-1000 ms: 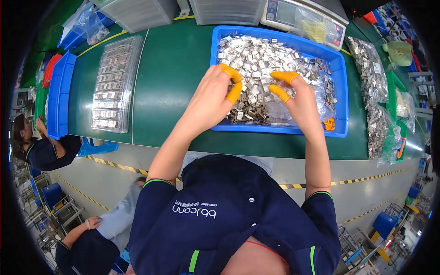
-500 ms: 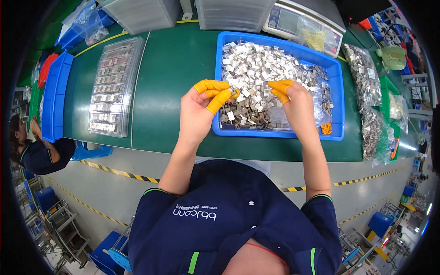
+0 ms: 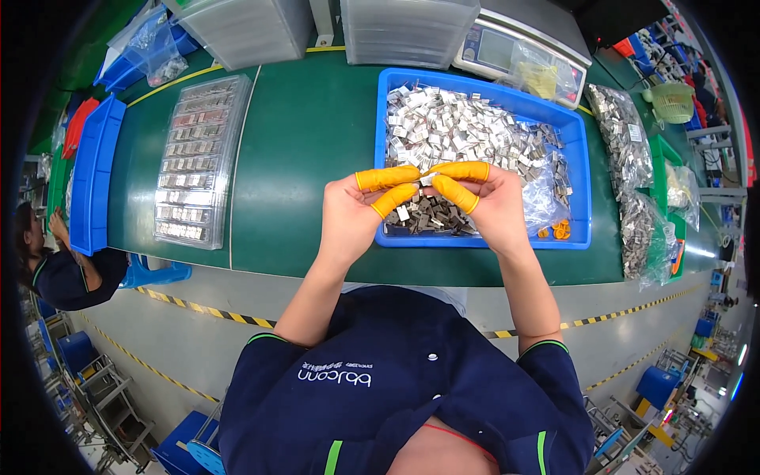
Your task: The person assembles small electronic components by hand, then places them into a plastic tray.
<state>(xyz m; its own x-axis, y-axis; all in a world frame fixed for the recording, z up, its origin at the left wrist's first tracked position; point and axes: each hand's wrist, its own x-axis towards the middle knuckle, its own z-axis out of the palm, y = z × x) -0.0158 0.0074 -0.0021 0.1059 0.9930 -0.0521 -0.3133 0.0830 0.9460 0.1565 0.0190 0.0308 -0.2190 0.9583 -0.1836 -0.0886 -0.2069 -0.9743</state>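
Silver part [image 3: 427, 180] | between left hand [image 3: 351, 212] and right hand [image 3: 502, 207], fingertips of both pinching it, neither nearer | above blue tray [image 3: 584, 178], near left portion | long axis: fingers cover, can't tell

A green workbench [image 3: 297, 158] borders a grey floor [image 3: 198, 347] marked with striped tape [image 3: 207, 310].

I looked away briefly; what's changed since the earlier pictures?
The right hand moved left to meet the left hand; their fingertips now hold a small metal part. The nearest co-worker has gone out of view. The blue bin and clear tray stayed put.
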